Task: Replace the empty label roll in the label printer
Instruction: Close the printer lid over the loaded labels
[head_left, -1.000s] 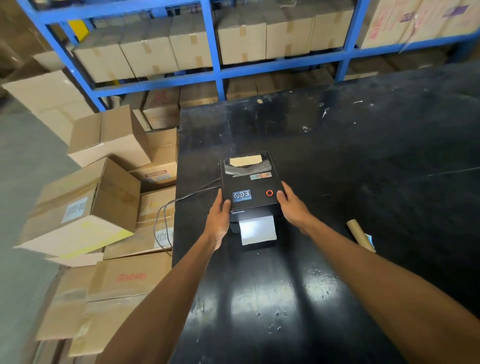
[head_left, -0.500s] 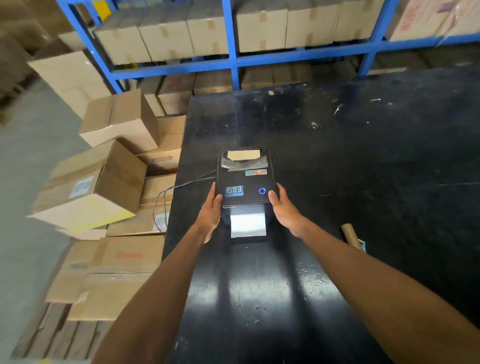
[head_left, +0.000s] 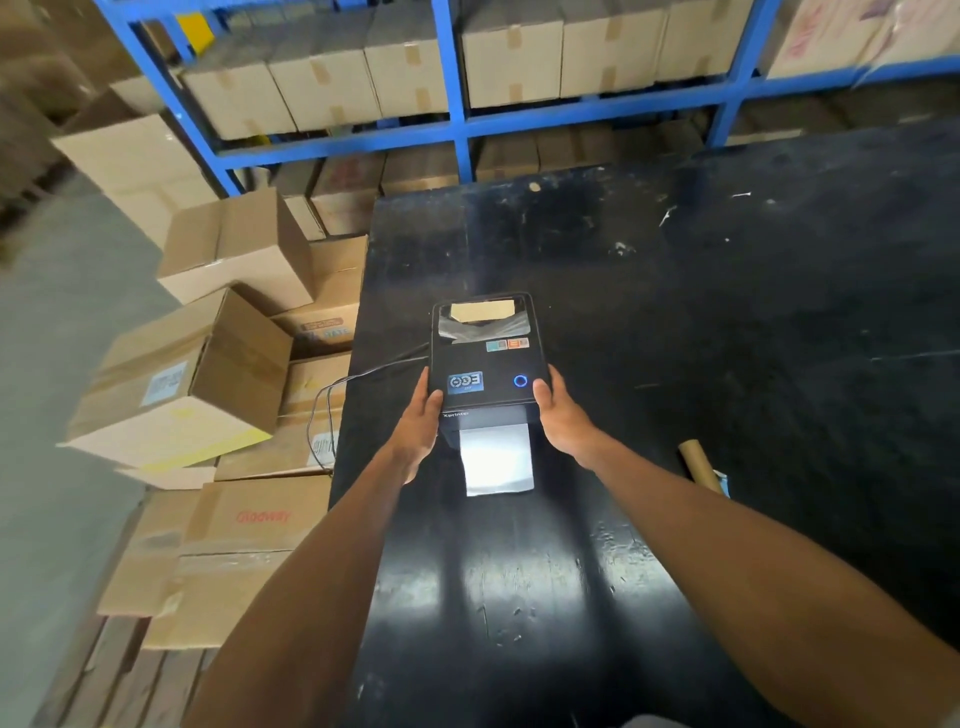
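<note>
Head view: label printer (head_left: 485, 358) sits near the left edge of the black table (head_left: 727, 322). Left hand (head_left: 415, 423) and right hand (head_left: 563, 418) clasp its front corners, thumbs on the lid. Rigid plastic housing, probably light; grip the sides, not the limp label strip (head_left: 497, 460).

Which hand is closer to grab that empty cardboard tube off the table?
Right hand: the cardboard tube lies on the table to its right; the left hand is across the printer.

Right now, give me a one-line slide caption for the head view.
Both hands, left and right, grip the closed label printer on the black table, label protruding, empty core aside.
</note>
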